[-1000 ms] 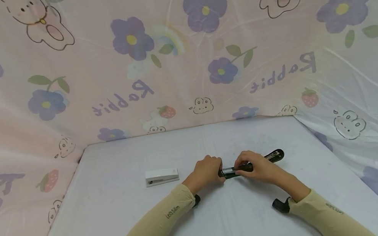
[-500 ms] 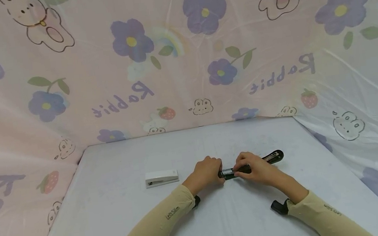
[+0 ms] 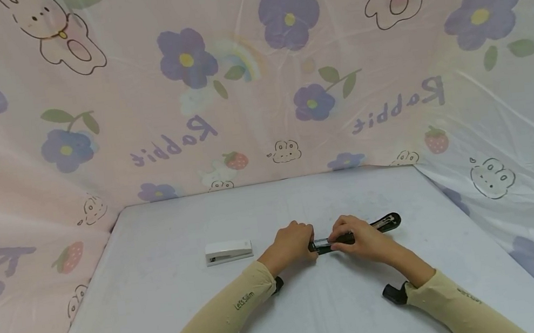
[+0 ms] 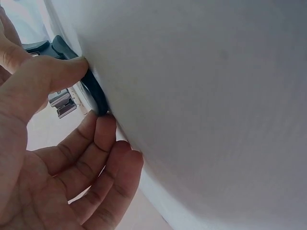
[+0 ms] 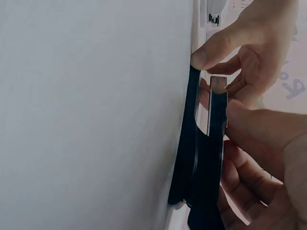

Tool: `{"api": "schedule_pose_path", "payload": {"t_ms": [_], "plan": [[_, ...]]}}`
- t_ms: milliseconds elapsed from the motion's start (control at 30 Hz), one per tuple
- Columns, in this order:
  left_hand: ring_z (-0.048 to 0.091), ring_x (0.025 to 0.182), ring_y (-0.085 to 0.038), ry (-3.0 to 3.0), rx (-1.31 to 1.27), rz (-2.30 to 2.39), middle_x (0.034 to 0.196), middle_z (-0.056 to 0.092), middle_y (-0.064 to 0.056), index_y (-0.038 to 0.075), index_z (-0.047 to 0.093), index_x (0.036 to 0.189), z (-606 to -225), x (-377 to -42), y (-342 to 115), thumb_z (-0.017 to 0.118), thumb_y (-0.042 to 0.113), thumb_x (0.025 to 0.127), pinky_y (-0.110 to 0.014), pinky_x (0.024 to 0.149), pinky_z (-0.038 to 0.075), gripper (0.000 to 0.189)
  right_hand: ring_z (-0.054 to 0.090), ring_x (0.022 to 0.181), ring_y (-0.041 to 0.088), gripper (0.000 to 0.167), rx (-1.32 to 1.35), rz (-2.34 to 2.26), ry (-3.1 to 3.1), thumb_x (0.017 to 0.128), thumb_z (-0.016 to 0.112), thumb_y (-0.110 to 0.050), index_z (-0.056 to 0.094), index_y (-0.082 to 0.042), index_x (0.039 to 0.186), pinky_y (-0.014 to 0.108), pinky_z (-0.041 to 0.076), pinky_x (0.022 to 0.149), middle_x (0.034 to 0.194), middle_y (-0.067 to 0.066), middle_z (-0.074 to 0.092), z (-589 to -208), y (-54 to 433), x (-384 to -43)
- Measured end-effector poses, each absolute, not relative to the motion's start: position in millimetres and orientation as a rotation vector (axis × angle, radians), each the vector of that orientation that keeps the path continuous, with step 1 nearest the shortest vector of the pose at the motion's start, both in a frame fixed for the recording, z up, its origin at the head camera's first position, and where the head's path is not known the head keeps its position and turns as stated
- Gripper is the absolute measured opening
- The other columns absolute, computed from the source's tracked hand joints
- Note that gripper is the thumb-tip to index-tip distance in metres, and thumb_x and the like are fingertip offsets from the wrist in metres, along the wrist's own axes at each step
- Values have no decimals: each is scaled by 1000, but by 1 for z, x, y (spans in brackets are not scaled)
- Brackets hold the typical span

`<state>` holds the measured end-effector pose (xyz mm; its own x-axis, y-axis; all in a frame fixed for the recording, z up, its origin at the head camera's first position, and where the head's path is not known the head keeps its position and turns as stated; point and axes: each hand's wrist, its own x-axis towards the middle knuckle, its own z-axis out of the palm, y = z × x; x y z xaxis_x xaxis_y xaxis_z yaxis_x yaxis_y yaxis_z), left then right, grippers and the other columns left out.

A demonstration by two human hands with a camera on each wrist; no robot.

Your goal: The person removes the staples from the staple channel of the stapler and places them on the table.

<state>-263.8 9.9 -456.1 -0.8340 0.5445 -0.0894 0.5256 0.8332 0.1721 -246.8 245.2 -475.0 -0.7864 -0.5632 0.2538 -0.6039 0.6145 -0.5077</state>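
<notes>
A black stapler (image 3: 389, 221) lies opened out on the table, its top cover swung back to the right and its metal staple channel (image 5: 218, 85) bared. With the thumb on one side and fingertips on the other, my left hand (image 3: 291, 245) pinches the left end of the base (image 4: 94, 91). My right hand (image 3: 363, 238) holds the middle of the stapler, thumb and fingers against the channel's sides. The channel stands raised apart from the base in the right wrist view. Fingers partly hide the stapler's middle. Left of the left hand sits a white stapler (image 3: 228, 251).
All of this rests on a white-covered table (image 3: 175, 317). A patterned curtain (image 3: 250, 97) with flowers and rabbits hangs behind it and along both sides. Black wrist mounts (image 3: 395, 293) stick out from the beige sleeves (image 3: 225, 323) near the tabletop.
Over the last second my right hand has shifted very slightly left along the black stapler. The left hand keeps its place, and the white stapler has not moved.
</notes>
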Motion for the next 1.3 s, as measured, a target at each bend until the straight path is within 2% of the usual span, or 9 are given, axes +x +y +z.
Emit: {"api": "schedule_pose_path", "payload": {"t_ms": [367,833,967,1167,1300], "plan": [[52,84,-11,2871,854,220,88,61,7,18,67,99,-458,-265,10,89,38,89,-28,66,45,32,67,94,9,13,941,1025,-2705,94,86,-16,78,-21,103,35,56,85,102,-13,69,-476,241,-248],[52,83,-10,2881,844,206,88,62,7,18,67,98,-458,-264,12,90,39,88,-27,65,45,33,62,84,7,20,961,1011,-2691,92,87,-15,69,-23,97,31,54,77,92,-15,65,-475,234,-252],[52,84,-10,2880,833,205,87,62,8,19,67,98,-458,-263,12,90,40,87,-28,65,46,33,62,83,6,22,929,1033,-2742,93,87,-16,66,-22,99,31,54,76,90,-15,64,-472,232,-253],[52,83,-11,2885,847,233,87,63,7,18,68,98,-459,-264,10,90,39,88,-28,65,46,33,62,85,3,19,962,1004,-2792,96,84,-15,74,-15,112,34,55,78,93,-13,67,-467,229,-254],[52,83,-11,2885,859,237,88,63,7,18,68,99,-460,-266,8,90,40,88,-29,64,45,33,63,86,3,16,992,968,-2795,96,83,-15,77,-15,111,33,56,79,97,-13,68,-462,229,-254]]}}
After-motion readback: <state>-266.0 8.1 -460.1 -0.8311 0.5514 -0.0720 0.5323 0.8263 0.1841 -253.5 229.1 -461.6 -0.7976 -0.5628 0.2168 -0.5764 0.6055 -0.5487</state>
